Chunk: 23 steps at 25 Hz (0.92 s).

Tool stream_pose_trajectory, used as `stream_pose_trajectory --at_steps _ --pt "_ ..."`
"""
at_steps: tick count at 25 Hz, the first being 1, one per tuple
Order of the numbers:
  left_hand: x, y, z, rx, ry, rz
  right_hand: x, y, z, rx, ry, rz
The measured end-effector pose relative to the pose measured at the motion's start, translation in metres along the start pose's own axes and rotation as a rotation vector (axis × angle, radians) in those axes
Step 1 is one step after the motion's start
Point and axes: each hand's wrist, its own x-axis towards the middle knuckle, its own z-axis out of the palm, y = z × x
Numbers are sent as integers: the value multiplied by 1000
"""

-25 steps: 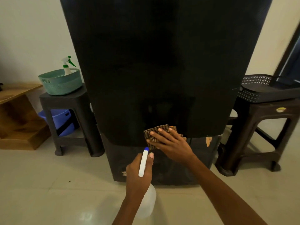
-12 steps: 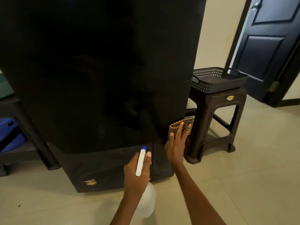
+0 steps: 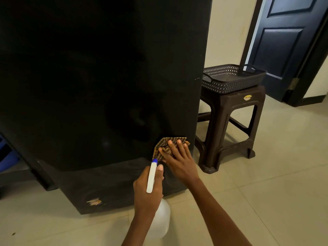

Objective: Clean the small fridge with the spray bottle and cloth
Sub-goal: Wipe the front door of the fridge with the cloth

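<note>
Black fridge, brown-checked cloth

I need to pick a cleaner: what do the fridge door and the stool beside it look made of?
Fridge door: glossy black, probably painted metal or glass; it shows faint reflections. Stool: dark brown moulded plastic, judging by its ribbed legs and slight sheen.

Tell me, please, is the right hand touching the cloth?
Touching: the head view shows the right hand flat on the cloth, its fingers overlapping it.

no readable text, small yellow sticker on the brown stool too blurred to read
</note>
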Motion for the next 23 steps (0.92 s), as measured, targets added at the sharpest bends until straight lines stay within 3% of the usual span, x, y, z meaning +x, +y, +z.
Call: stream_pose_trajectory --at_steps 4,6,8,13,16,20,23 --pt "0 1 1 12 14 32 -1 -22 -6 446 25 635" --pt "3 -1 -6 24 65 -13 16 -53 -10 692 36 859" --pt "7 -2 -20 32 138 -22 33 -84 -19 693 27 810" --pt "13 -2 -51 92 217 29 76 -71 -39 173 166 223" --pt "15 -3 -71 121 270 -31 97 -61 -52 166 270 316" --pt "16 -5 -114 118 346 -55 115 -139 -45 492 282 638" --pt "17 -6 -150 106 438 -107 102 -210 -19 438 150 430"
